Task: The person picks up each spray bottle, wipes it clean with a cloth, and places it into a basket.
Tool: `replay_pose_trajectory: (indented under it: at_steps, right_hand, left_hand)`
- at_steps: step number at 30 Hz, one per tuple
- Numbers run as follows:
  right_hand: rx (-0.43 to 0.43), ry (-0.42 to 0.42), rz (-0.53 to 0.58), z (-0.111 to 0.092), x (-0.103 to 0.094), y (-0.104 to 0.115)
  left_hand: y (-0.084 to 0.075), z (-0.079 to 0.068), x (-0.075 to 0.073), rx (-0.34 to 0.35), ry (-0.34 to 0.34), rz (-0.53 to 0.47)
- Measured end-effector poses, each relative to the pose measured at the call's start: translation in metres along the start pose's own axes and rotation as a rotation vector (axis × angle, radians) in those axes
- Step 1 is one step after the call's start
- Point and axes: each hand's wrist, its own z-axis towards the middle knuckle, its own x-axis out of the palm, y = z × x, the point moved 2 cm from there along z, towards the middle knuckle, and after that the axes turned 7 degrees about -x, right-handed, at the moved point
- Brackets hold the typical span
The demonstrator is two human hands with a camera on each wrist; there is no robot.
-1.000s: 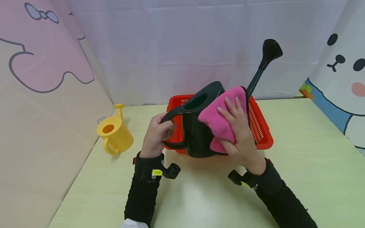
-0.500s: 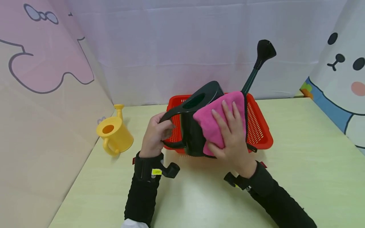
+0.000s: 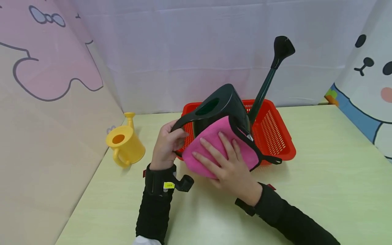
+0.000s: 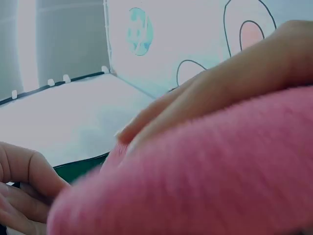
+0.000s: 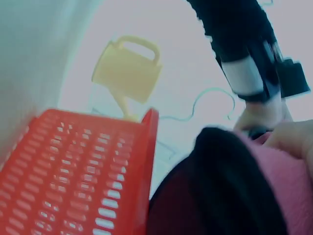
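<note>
My left hand grips the handle of a dark green watering can, which is tilted, its long spout with a black rose pointing up and to the right. With fingers extended, my right hand presses a pink cloth against the can's near side. The cloth has a black edge and a black loop at its right corner. It hides the lower body of the can and most of the lower handle. In the left wrist view, the pink cloth fills the foreground under the right hand's fingers.
A red perforated plastic basket stands behind the watering can. Toward the left edge of the pale table is a small yellow watering can. White cloth hangs at the back, with printed panels at both sides.
My right hand has slid the cloth left and down across the can toward the handle, baring the base of the spout. My left hand keeps its hold on the handle.
</note>
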Motion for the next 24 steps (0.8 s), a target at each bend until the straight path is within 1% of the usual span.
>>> replay_pose_trajectory:
  at_steps: [3, 6, 8, 11, 15, 17, 18, 19, 21, 24]
  right_hand:
    - [0.045, -0.112, 0.063, 0.001, -0.005, -0.012]
    - [0.12, -0.247, 0.162, 0.001, -0.01, -0.028]
    - [0.176, -0.334, 0.259, 0.0, -0.013, -0.039]
    - [0.28, -0.414, 0.41, -0.005, -0.018, -0.057]
    - [0.468, -0.445, 0.569, -0.012, -0.022, -0.075]
    - [0.535, -0.447, 0.607, -0.013, -0.022, -0.078]
    - [0.556, -0.45, 0.62, -0.013, -0.021, -0.078]
    - [0.568, -0.453, 0.628, -0.014, -0.02, -0.077]
    - [0.565, -0.45, 0.601, -0.013, -0.018, -0.073]
    - [0.521, -0.461, 0.497, -0.011, -0.014, -0.061]
  left_hand:
    - [-0.001, -0.001, 0.0, 0.004, 0.002, 0.004]
    - [-0.003, -0.002, 0.0, 0.001, 0.004, 0.01]
    - [-0.004, -0.003, -0.001, -0.002, 0.011, 0.009]
    - [-0.004, -0.003, -0.001, -0.005, 0.032, -0.002]
    - [-0.004, -0.004, -0.001, -0.005, 0.055, -0.011]
    - [-0.003, -0.004, -0.001, -0.009, 0.059, -0.011]
    - [-0.003, -0.004, -0.001, -0.012, 0.059, -0.011]
    - [-0.002, -0.003, -0.001, -0.015, 0.059, -0.011]
    - [-0.001, -0.003, -0.001, -0.018, 0.059, -0.01]
    - [0.0, -0.002, -0.001, -0.017, 0.059, -0.011]
